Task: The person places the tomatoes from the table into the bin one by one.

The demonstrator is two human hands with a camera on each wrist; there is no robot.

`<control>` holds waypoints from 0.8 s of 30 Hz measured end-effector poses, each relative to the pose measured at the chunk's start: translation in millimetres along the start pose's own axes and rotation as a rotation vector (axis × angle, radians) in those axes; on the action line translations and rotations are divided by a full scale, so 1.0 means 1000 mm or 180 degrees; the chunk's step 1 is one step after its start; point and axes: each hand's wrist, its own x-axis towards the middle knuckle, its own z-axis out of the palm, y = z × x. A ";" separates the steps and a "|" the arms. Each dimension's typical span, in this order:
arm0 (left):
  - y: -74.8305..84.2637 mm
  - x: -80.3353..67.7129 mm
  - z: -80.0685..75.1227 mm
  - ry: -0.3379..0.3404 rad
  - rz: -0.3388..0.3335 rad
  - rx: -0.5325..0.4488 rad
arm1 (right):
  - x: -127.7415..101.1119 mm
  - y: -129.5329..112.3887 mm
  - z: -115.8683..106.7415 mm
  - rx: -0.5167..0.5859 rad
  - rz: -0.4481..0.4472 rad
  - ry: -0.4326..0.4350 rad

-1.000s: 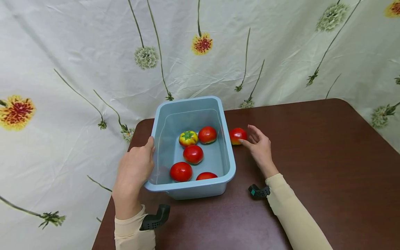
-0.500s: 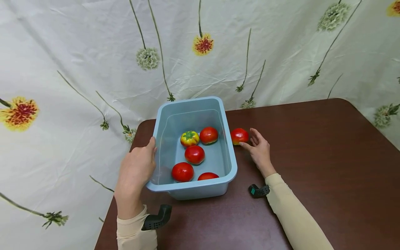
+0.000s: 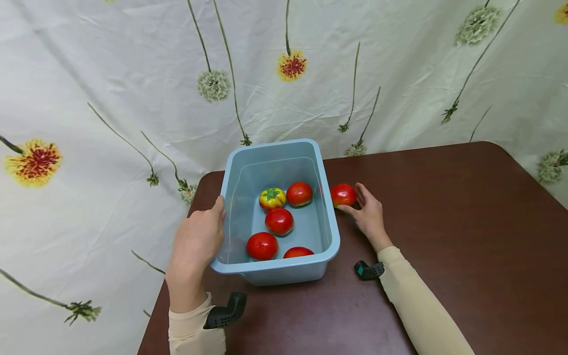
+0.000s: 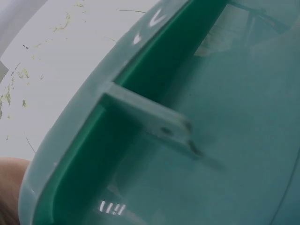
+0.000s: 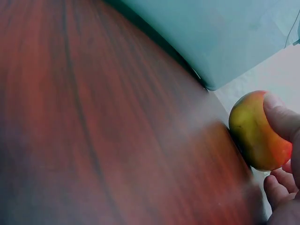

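Note:
A light blue plastic tub (image 3: 288,276) stands tilted slightly in the head view, with several red tomatoes (image 3: 279,221) and one yellow-and-red tomato (image 3: 272,198) inside. My left hand (image 3: 197,241) grips its left rim, the thumb on top; the fingers underneath are mostly hidden. Just outside the tub's right wall, my right hand (image 3: 369,217) holds a red tomato (image 3: 343,195) between thumb and fingers. In the right wrist view that tomato (image 5: 255,131) shows a yellow-green underside, and the thumb lies on its skin.
Under the tub is a dark brown wooden table (image 3: 443,222), stretching far to the right with a rounded back corner. A white cloth (image 3: 111,84) printed with flowers hangs behind and to the left of it. Both wrists carry black camera mounts (image 3: 226,311).
The right hand's fingers have come in against the tomato beside the tub. The left hand keeps its hold on the rim. The whole view has shifted slightly.

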 end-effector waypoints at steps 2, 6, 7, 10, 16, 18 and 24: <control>0.000 0.000 0.000 0.0008 -0.0003 -0.0003 | 0.000 0.000 0.000 -0.0055 -0.0013 -0.0032; 0.001 0.001 0.001 0.0017 -0.0002 0.0001 | 0.001 0.000 -0.001 -0.0155 -0.0059 -0.0030; 0.001 0.001 0.001 0.0018 -0.0004 -0.0001 | 0.001 0.000 -0.001 -0.0185 -0.0073 -0.0032; 0.002 0.001 0.002 0.0030 0.0000 0.0005 | 0.001 0.000 -0.001 -0.0300 -0.0113 -0.0006; 0.002 0.001 0.002 0.0024 -0.0005 0.0009 | 0.001 0.001 0.000 -0.0356 -0.0121 0.0050; 0.002 0.001 0.002 0.0036 -0.0004 0.0023 | 0.001 0.001 0.000 -0.0270 -0.0084 0.0064; 0.001 0.001 0.002 0.0027 -0.0027 0.0014 | 0.002 -0.001 0.001 -0.0001 0.0071 0.0159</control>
